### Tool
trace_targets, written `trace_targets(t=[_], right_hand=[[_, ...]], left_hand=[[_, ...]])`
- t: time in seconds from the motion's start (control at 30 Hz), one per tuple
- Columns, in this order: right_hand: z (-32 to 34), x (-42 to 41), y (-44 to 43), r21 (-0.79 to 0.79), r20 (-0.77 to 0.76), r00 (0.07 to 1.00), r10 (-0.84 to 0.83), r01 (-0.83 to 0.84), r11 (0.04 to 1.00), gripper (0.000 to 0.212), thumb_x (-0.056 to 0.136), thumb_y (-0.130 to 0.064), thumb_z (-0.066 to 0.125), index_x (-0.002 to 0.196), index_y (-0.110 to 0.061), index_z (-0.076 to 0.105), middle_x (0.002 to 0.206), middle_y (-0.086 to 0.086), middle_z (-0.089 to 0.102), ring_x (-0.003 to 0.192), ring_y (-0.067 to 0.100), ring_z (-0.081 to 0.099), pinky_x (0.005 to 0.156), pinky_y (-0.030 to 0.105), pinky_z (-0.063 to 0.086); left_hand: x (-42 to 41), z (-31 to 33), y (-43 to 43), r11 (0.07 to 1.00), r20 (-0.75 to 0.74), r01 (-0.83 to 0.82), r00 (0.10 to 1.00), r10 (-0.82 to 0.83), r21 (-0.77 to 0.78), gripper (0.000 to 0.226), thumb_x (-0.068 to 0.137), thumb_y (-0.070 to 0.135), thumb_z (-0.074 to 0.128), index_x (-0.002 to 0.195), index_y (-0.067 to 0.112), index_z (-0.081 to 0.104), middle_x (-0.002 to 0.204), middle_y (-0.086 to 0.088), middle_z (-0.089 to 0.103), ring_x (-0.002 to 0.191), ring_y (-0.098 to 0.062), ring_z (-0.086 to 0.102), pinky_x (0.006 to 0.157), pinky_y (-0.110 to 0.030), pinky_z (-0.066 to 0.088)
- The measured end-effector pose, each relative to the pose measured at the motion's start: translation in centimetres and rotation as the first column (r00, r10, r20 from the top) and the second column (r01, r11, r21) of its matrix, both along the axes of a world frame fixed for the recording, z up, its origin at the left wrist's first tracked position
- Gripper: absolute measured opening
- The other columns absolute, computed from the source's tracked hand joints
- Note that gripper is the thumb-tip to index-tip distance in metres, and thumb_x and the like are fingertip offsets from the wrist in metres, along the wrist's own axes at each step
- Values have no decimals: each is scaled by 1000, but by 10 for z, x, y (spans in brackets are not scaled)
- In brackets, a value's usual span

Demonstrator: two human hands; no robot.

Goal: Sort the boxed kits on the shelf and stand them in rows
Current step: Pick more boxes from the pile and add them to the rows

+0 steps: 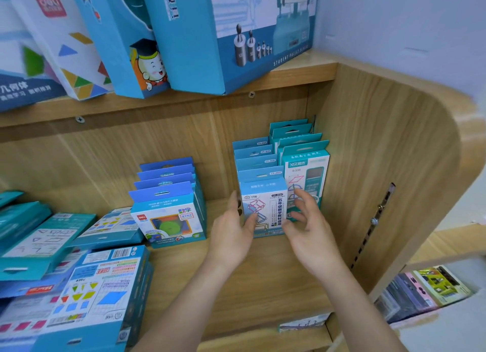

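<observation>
On the wooden shelf (263, 272) stand three rows of small blue boxed kits. The front box of the middle row (265, 204) shows a cube frame drawing. My left hand (231, 236) is at its left edge with the thumb on its front, and my right hand (310, 233) is at its right edge, fingers spread; neither clearly grips it. A teal row (305, 165) stands to the right against the side panel. Another blue row (171, 215) stands to the left.
Flat boxes (86, 286) lie stacked in piles at the left of the shelf. Large blue boxes (223, 36) stand on the shelf above. One small box (302, 322) lies at the shelf's front edge. A lower side shelf (426, 291) holds coloured packs.
</observation>
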State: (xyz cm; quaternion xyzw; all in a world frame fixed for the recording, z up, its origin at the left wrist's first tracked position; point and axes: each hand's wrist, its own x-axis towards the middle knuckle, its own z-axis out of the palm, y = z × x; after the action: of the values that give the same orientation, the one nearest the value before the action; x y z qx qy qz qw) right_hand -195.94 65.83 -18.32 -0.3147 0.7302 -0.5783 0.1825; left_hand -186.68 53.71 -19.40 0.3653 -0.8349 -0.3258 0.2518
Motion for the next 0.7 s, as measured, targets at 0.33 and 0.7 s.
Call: trace_targets(t=[0.33, 0.7], right_hand=[[11, 9, 10, -25, -222, 972, -74, 70, 997, 64, 89, -5, 57, 142, -31, 31, 136, -8, 46, 116, 5, 50, 94, 33, 50], [30, 32, 18, -90, -211, 963, 165, -188, 978, 34, 85, -4, 64, 91, -37, 65, 82, -13, 71, 77, 9, 67, 73, 16, 52]], left_hand=[[21, 16, 7, 939, -215, 1, 973, -79, -343, 61, 84, 8, 64, 137, 24, 40, 131, 4, 47, 116, -14, 52, 94, -36, 48], [90, 44, 13, 912, -142, 39, 984, -105, -409, 17, 89, 20, 56, 99, 23, 70, 94, 15, 64, 81, 2, 57, 73, -16, 46]])
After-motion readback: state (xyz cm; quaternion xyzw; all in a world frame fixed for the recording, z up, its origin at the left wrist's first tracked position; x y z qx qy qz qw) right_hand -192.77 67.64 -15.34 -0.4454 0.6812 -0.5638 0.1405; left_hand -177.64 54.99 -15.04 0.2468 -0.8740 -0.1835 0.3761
